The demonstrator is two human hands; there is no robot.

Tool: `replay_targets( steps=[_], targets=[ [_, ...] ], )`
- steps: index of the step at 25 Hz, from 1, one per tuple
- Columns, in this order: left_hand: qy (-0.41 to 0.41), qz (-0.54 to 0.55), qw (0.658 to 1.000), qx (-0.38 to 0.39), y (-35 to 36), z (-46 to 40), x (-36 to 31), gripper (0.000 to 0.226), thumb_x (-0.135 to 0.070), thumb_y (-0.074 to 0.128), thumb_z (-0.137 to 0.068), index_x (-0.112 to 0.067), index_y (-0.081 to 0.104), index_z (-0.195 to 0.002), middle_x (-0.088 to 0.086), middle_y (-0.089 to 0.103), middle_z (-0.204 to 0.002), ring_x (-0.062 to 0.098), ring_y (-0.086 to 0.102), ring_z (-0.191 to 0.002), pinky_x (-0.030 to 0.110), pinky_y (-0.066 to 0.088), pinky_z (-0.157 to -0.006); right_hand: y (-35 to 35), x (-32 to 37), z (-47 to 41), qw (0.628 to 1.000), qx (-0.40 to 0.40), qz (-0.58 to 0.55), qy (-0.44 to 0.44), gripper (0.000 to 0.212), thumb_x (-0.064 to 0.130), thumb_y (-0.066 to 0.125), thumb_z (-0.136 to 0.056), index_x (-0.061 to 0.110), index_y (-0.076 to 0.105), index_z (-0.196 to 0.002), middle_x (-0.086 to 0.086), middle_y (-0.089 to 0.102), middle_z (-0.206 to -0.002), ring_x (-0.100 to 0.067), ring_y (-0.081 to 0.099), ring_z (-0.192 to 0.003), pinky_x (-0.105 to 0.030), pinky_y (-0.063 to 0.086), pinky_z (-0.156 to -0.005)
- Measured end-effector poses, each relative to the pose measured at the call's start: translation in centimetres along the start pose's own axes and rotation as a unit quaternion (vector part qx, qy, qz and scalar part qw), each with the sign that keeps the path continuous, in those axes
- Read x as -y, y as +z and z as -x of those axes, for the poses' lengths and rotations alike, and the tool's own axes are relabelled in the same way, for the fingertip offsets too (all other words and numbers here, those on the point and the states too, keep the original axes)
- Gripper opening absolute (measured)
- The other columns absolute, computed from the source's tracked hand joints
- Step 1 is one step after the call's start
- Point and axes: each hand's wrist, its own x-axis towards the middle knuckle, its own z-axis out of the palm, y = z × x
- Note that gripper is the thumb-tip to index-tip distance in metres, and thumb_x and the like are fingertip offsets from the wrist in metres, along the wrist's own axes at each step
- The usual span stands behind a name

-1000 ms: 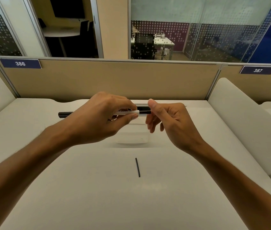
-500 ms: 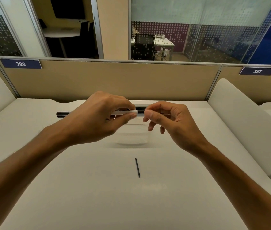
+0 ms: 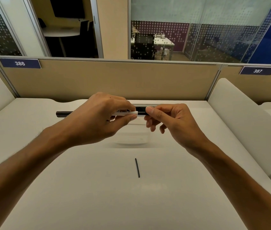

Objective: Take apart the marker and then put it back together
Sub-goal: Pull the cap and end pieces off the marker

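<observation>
I hold a whiteboard marker (image 3: 126,112) level above the desk, its white barrel printed with black letters. My left hand (image 3: 98,118) grips the barrel, and a black end (image 3: 63,114) sticks out to the left. My right hand (image 3: 169,120) pinches the black section (image 3: 141,111) at the barrel's right end between thumb and forefinger. A thin black rod (image 3: 137,167) lies loose on the desk in front of me, below both hands.
A clear plastic container (image 3: 132,136) stands on the white desk (image 3: 98,196) just beneath my hands. A tan partition (image 3: 108,78) closes the back, and white rounded dividers (image 3: 241,113) flank both sides.
My right thumb and forefinger have shifted along the black end piece and closed on it nearer the barrel. The left hand and marker stay almost still.
</observation>
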Motion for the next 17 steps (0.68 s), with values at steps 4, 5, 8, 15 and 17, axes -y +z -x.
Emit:
replay_targets(
  steps=[4,5,8,15,17],
  targets=[
    [-0.003,0.003,1.000,0.002,0.09,-0.06,0.08,0.028,-0.035,0.055,-0.091,-0.014,0.071,-0.099,-0.004,0.069,-0.079,0.014,0.062,-0.065,0.036,0.051,-0.057,-0.25,0.10,0.15,1.000,0.004,-0.008,-0.007,0.026,0.041,0.066,-0.079,0.018,0.072,-0.088,0.003,0.074,-0.079,-0.010,0.066,-0.067,-0.019,0.047,-0.052],
    [-0.002,0.003,1.000,0.003,0.13,-0.09,0.08,0.027,-0.034,0.055,-0.091,-0.014,0.071,-0.098,-0.004,0.069,-0.078,0.013,0.061,-0.064,0.035,0.051,-0.057,-0.19,0.05,0.15,1.000,0.000,-0.004,-0.010,0.025,0.041,0.067,-0.079,0.018,0.072,-0.088,0.003,0.074,-0.079,-0.010,0.067,-0.067,-0.019,0.047,-0.052],
    [0.005,0.003,1.000,0.005,0.23,-0.22,-0.05,0.024,-0.032,0.056,-0.092,-0.015,0.071,-0.096,-0.006,0.066,-0.075,0.013,0.058,-0.061,0.032,0.048,-0.054,0.17,-0.30,0.07,1.000,-0.023,0.018,-0.010,0.031,0.041,0.060,-0.087,0.013,0.072,-0.083,0.000,0.073,-0.073,-0.012,0.067,-0.065,-0.014,0.044,-0.053],
    [0.008,-0.005,1.000,0.006,0.35,-0.18,-0.09,0.025,-0.034,0.055,-0.092,-0.016,0.071,-0.098,-0.007,0.066,-0.076,0.012,0.058,-0.061,0.030,0.048,-0.055,0.20,-0.79,0.16,0.998,-0.018,0.027,-0.053,0.035,0.034,0.055,-0.092,0.009,0.070,-0.072,-0.004,0.068,-0.062,-0.010,0.062,-0.057,-0.012,0.042,-0.055],
    [0.007,-0.008,1.000,0.006,0.34,-0.16,-0.05,0.028,-0.036,0.054,-0.092,-0.015,0.071,-0.098,-0.007,0.067,-0.076,0.012,0.059,-0.062,0.030,0.048,-0.056,0.03,-0.64,0.19,0.999,-0.004,0.014,-0.039,0.028,0.036,0.060,-0.087,0.012,0.072,-0.079,-0.001,0.071,-0.068,-0.009,0.065,-0.062,-0.014,0.045,-0.054]
  ],
)
